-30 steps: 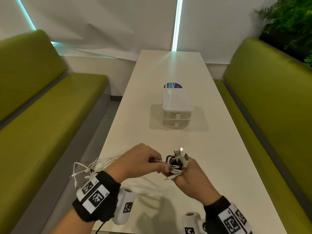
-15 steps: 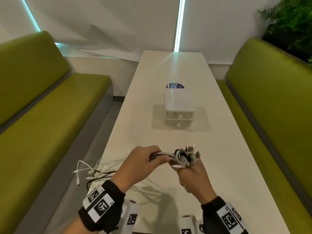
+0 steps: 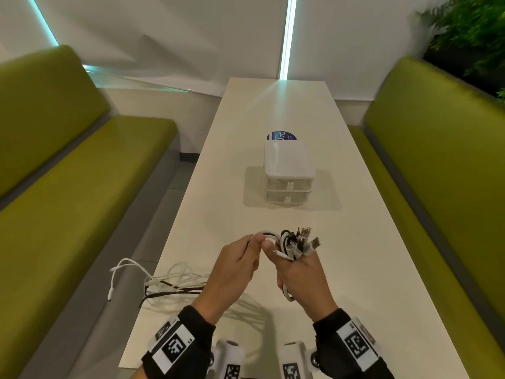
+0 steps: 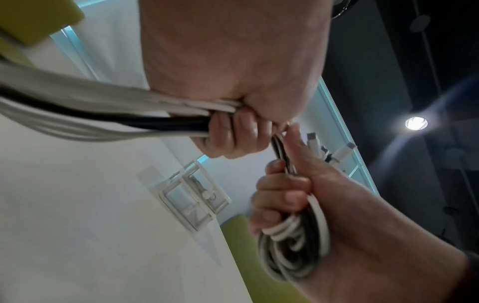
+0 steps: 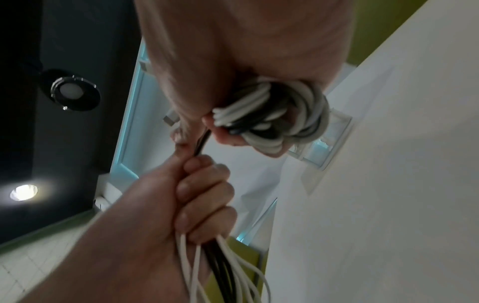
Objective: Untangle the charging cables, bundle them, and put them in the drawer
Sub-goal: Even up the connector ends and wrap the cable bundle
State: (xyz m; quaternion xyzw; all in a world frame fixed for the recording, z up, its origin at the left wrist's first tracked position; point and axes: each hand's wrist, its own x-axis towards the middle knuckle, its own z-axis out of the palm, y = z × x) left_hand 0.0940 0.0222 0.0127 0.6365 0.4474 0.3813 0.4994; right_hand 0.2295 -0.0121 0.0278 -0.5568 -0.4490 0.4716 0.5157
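My right hand (image 3: 295, 265) holds a coil of white and black charging cables (image 3: 293, 246) above the near half of the table, with several plugs sticking up past its fingers. That coil (image 5: 274, 114) is wound round the right fingers. My left hand (image 3: 243, 258), right beside it, grips the same cables (image 4: 129, 114) where they run off to the left. Their loose ends (image 3: 153, 280) trail over the table's left edge. A small white two-drawer box (image 3: 288, 173) stands mid-table with both drawers closed.
The long white table (image 3: 355, 255) runs away from me between two green benches (image 3: 68, 214) (image 3: 442, 173). A round blue sticker (image 3: 281, 135) lies behind the drawer box. A plant (image 3: 470, 36) fills the far right corner.
Both hands have risen slightly and shifted right while winding. The coil on the right hand has grown and less loose cable trails off the left edge.
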